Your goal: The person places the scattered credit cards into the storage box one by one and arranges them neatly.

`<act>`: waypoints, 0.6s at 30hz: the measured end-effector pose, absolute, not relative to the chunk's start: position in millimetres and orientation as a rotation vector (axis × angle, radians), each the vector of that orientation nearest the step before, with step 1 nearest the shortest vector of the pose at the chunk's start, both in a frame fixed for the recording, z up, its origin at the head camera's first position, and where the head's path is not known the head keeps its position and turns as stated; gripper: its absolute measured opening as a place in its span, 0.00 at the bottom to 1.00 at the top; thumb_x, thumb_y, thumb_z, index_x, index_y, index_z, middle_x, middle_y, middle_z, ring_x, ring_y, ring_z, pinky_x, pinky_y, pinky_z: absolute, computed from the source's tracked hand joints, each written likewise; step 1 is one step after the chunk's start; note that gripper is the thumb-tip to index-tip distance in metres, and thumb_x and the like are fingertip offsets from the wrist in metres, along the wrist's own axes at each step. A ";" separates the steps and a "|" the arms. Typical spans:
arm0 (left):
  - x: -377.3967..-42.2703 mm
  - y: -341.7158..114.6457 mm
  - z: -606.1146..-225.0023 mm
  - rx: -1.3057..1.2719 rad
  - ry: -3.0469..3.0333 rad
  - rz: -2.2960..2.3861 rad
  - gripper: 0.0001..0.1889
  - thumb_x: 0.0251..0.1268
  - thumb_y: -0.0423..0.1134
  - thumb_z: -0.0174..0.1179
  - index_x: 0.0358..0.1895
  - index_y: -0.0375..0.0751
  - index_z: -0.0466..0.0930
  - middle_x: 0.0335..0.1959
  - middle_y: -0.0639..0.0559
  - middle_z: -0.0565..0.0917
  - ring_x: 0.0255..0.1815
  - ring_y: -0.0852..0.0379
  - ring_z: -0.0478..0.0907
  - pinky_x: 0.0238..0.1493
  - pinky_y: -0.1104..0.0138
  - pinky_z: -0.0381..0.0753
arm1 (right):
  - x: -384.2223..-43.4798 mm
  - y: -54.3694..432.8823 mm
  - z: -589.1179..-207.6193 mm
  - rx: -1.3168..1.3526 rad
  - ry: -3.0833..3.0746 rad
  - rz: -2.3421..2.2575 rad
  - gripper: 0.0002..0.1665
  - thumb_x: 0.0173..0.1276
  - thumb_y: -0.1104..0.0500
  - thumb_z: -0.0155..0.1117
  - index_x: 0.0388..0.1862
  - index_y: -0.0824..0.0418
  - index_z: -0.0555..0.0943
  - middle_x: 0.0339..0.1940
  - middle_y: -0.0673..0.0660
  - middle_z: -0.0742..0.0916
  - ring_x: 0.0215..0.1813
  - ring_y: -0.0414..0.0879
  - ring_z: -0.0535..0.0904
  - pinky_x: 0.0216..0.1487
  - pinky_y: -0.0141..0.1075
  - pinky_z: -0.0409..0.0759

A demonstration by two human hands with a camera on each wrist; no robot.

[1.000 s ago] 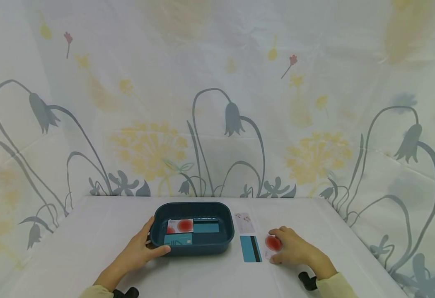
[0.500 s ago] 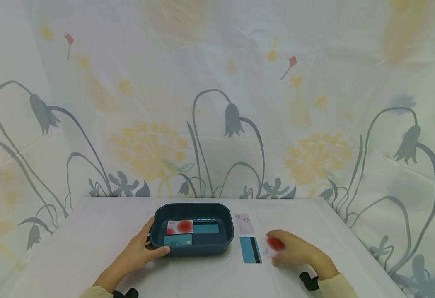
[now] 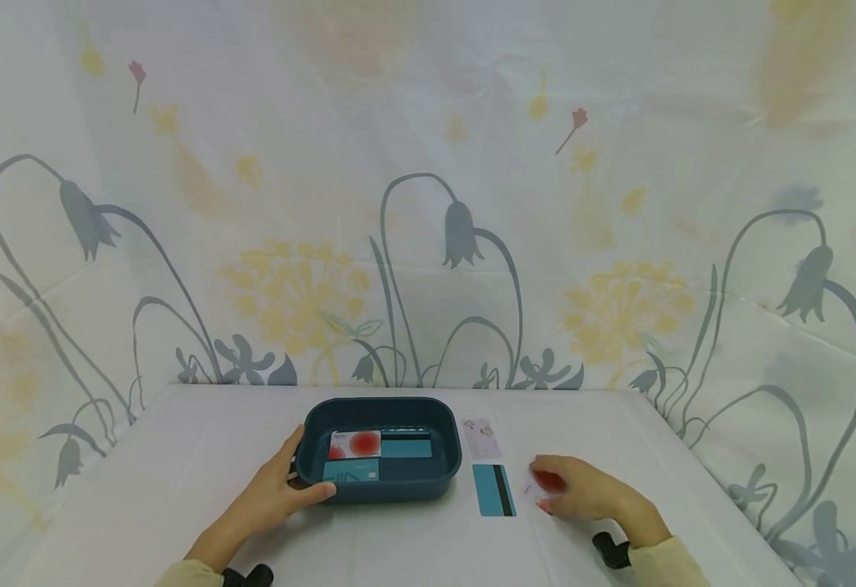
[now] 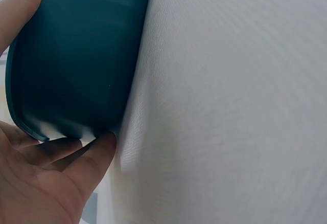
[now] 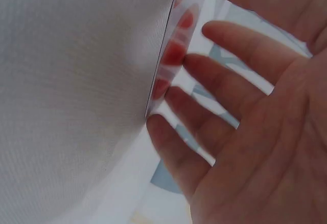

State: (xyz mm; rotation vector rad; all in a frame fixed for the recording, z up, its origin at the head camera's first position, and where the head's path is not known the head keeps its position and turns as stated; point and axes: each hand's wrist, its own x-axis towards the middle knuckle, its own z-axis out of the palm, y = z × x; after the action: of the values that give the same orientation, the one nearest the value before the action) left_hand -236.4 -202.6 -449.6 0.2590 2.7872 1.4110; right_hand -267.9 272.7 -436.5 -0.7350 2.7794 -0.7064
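My left hand [image 3: 275, 487] grips the left end of a dark teal open box [image 3: 391, 492], its thumb over the near rim; in the left wrist view, the fingers [image 4: 97, 155] bear on the end wall. Lying in the box are two blue cards [image 3: 408, 447] and a white card with red circles [image 3: 355, 444]. My right hand [image 3: 585, 492] is over another white card with red circles [image 3: 549, 481], partly covering it. In the right wrist view its fingers [image 5: 176, 147] are outstretched with tips at this card, seen nearly edge-on against the cloth; the thumb tip is out of that view.
Between box and right hand lie a blue card with a black stripe [image 3: 495, 490] and, behind it, a pale flower-patterned card [image 3: 481, 439]. A white cloth [image 3: 399, 546] covers the table. Behind stands a flower-printed curtain [image 3: 428, 269].
My right hand has shifted slightly to the right, and the red-circle card under it has slid a little the same way. The left hand and box have stayed in place.
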 end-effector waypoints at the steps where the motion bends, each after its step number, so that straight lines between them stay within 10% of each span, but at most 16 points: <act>1: -236.8 -202.9 -449.4 0.269 2.779 1.422 0.57 0.53 0.55 0.69 0.76 0.35 0.39 0.73 0.32 0.54 0.67 0.36 0.64 0.60 0.52 0.71 | -268.2 273.0 -436.8 -0.730 2.791 -0.700 0.36 0.58 0.53 0.71 0.61 0.70 0.74 0.62 0.67 0.76 0.63 0.63 0.70 0.62 0.60 0.65; 18: -238.4 -202.7 -451.3 0.248 2.780 1.415 0.57 0.53 0.55 0.69 0.76 0.35 0.39 0.74 0.34 0.52 0.67 0.35 0.63 0.63 0.49 0.67 | -268.9 280.7 -436.1 -0.734 2.782 -0.684 0.36 0.50 0.61 0.72 0.60 0.68 0.75 0.63 0.67 0.75 0.65 0.65 0.67 0.62 0.62 0.63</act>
State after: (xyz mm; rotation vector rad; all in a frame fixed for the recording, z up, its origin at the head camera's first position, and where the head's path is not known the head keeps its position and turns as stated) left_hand -238.4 -202.7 -451.3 0.2479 2.7801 1.4154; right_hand -268.9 280.7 -436.1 -0.7343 2.7820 -0.6838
